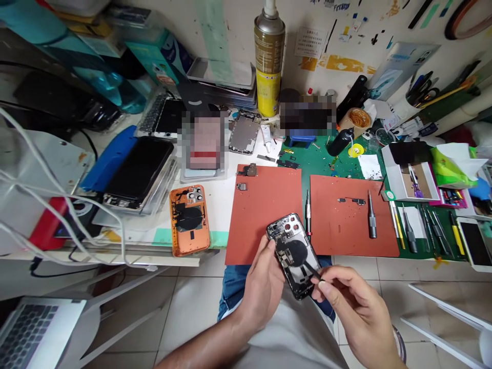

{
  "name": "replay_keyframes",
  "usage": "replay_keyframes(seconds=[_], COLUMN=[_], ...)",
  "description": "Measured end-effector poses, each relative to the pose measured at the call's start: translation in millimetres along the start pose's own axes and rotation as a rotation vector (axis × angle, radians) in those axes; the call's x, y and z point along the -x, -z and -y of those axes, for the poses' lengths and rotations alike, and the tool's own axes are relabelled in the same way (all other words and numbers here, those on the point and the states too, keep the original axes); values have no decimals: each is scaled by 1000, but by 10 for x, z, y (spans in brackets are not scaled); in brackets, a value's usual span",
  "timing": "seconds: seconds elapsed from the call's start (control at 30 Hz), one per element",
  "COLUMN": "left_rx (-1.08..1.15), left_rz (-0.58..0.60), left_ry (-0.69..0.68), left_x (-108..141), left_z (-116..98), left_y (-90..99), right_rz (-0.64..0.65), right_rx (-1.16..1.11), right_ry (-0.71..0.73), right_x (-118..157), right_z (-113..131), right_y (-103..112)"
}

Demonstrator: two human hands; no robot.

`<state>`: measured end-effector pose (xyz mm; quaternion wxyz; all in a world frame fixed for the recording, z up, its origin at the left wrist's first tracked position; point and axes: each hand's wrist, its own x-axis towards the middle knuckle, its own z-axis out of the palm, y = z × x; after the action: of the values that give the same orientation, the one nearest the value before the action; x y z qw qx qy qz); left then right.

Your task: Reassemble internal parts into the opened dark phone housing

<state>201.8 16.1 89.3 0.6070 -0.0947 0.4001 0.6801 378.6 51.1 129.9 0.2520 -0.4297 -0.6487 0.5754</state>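
Observation:
My left hand (pixel 265 284) is wrapped round the edge of an opened phone housing (pixel 294 251), tilted in front of my lap just off the table's front edge. Its inside faces up, showing a round black charging coil, three camera rings and metal parts. In my right hand (pixel 351 307), thumb and fingers pinch a slim dark tool (pixel 313 271) whose tip reaches the lower side of the coil; its exact kind is unclear. An orange phone housing (pixel 190 220) lies to the left on the table. Small camera parts (pixel 248 170) sit on the left red mat (pixel 265 205).
A screwdriver (pixel 308 212) lies between the two mats, and another (pixel 371 215) on the right red mat (pixel 334 225). Further right are several tweezers and drivers (pixel 434 230) and a white phone (pixel 474 243). White cables (pixel 69 205) hang at the left. A spray can (pixel 268 61) stands behind.

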Motion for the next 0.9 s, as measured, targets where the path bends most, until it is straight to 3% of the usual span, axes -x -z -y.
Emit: replay_keyframes(seconds=[0.1, 0.23, 0.37, 0.5, 0.6, 0.77, 0.83, 0.9], left_rx=[104, 191, 222, 146, -72, -707, -896, -1115], left_rz=[-43, -121, -119, -143, -117, -32, 12, 49], left_ry=[-40, -193, -254, -259, -214, -67, -118, -313], left_x=[-47, -25, 46, 118, 191, 320, 352, 358], left_z=[-48, -89, -70, -94, -223, -556, -649, -705], left_y=[-38, 1, 109, 326, 601, 1029, 1121, 1180], right_rz=[-55, -81, 49, 151, 234, 397, 441, 472], right_rx=[287, 688, 862, 919, 1005, 1084, 1096, 1107], right_ry=[113, 251, 347, 481, 618, 792, 824, 834], right_x=[-82, -299, -468, -634, -835, -1166, -1249, -1305], right_z=[-52, -111, -219, -289, -274, -206, -203, -215], right_y=[-76, -239, -377, -342, -217, -41, -13, -1])
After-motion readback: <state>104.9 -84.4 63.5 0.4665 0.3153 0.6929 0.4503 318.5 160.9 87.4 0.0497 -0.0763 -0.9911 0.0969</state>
